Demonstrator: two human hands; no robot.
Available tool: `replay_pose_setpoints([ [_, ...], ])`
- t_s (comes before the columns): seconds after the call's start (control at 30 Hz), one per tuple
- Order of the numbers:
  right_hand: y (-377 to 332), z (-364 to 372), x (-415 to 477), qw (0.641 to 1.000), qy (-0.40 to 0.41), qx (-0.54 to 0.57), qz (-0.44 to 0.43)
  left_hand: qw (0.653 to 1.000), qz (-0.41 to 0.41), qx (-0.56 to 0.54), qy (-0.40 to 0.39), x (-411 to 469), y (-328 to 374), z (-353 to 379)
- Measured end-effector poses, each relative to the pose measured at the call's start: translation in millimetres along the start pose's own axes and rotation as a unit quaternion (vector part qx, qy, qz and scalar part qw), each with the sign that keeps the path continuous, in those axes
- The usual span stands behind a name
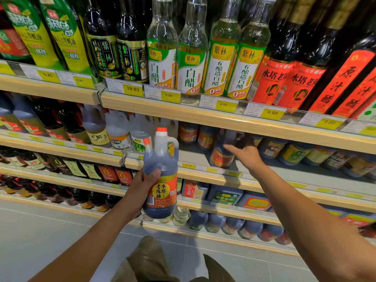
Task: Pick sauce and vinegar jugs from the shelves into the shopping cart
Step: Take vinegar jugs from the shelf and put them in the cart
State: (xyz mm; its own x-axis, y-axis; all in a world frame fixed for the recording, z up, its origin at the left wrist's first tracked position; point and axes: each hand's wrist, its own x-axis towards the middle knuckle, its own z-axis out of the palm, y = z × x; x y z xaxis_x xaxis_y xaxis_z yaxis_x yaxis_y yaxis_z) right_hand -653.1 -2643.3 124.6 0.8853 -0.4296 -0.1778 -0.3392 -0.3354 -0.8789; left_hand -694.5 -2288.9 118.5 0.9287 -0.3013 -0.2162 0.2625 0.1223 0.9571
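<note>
My left hand (142, 188) grips a dark vinegar jug (160, 180) with an orange-red label and an orange cap, held upright in front of the shelves. My right hand (244, 155) reaches into the second shelf with fingers stretched out, its fingertips at a second dark jug (221, 153) with the same orange label. I cannot tell whether the fingers touch that jug. No shopping cart is in view.
Wooden-edged shelves (223, 115) carry rows of vinegar and sauce bottles, with yellow price tags (133, 89) along the rails. Lower shelves (223, 218) hold more jugs. Grey floor tiles (50, 231) lie to the lower left, and my legs (150, 261) show at the bottom.
</note>
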Motion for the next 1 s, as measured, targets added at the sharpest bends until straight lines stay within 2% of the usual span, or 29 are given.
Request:
replay_pose_setpoints([
  [0.1,26,3,13,0.997,-0.021,0.038,0.065,1.000,-0.007,-0.003,0.002,0,-3,-4],
  [0.2,29,3,11,0.997,-0.038,0.054,0.036,1.000,-0.019,-0.004,0.008,1,-2,-9],
  [0.43,-6,5,-8,0.996,-0.086,-0.007,0.012,1.000,-0.024,-0.001,0.017,6,4,-13],
  [0.73,-11,23,-4,0.997,-0.068,-0.027,0.024,0.999,-0.022,-0.007,0.026,3,9,-20],
  [1.0,-24,79,8,0.996,-0.070,-0.054,0.005,0.999,-0.020,-0.003,0.049,-2,12,-34],
])
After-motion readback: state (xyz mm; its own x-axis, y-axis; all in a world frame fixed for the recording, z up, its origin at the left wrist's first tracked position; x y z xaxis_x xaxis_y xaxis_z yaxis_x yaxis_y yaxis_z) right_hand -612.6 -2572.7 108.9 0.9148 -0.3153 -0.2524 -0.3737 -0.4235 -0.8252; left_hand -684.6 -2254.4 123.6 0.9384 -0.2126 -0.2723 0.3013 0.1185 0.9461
